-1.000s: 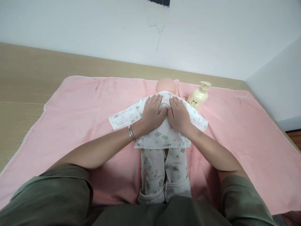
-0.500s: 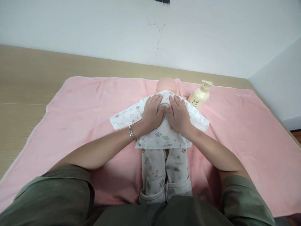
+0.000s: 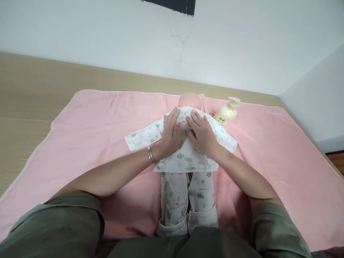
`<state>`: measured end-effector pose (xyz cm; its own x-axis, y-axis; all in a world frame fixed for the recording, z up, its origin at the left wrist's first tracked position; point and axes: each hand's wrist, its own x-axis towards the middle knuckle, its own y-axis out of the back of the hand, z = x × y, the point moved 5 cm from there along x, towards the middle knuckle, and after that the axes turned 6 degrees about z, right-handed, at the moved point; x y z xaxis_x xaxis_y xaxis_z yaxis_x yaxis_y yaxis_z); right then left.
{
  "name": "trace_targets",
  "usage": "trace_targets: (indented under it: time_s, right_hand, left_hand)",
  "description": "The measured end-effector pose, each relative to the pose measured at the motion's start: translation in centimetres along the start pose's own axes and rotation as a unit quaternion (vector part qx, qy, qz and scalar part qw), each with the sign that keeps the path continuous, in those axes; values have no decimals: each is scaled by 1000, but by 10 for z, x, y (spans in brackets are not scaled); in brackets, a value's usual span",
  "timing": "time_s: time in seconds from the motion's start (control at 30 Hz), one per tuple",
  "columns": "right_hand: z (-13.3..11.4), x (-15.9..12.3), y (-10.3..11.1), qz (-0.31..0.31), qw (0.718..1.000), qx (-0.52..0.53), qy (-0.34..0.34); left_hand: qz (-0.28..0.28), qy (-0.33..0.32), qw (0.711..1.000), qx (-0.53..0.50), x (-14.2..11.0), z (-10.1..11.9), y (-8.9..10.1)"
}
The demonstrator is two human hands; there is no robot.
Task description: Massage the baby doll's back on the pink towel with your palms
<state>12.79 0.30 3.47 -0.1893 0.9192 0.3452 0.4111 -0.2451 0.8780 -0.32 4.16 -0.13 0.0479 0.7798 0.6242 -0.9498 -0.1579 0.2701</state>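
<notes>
A baby doll (image 3: 189,101) lies on a pink blanket (image 3: 94,132), its head away from me. It wears a white printed top (image 3: 185,157) and matching trousers (image 3: 188,200). My left hand (image 3: 170,132) lies flat on the left side of the doll's chest, fingers stretched toward the neck. A silver bangle (image 3: 151,156) circles that wrist. My right hand (image 3: 201,133) rests flat on the right side of the chest, fingers spread, close beside the left hand. Neither hand holds anything.
A cream pump bottle (image 3: 227,111) lies on the blanket just right of the doll's head. The blanket covers a light wooden surface (image 3: 24,93) that meets a white wall (image 3: 242,43) behind. My green sleeves fill the bottom of the view.
Both hands have slid slightly up the doll's chest toward its neck and the thumbs have drawn apart. The camera tilted a little.
</notes>
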Motion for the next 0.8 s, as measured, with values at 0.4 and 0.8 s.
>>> trace_targets:
  time_s: [0.4,0.8]
  right_hand:
    - [-4,-2,8,30,999,3,28]
    - [-7,1,7,-40,997,-30,64]
  left_hand:
    - [-11,10,1000,14,0,1,-1]
    - [-116,9,988,97,7,5,-10]
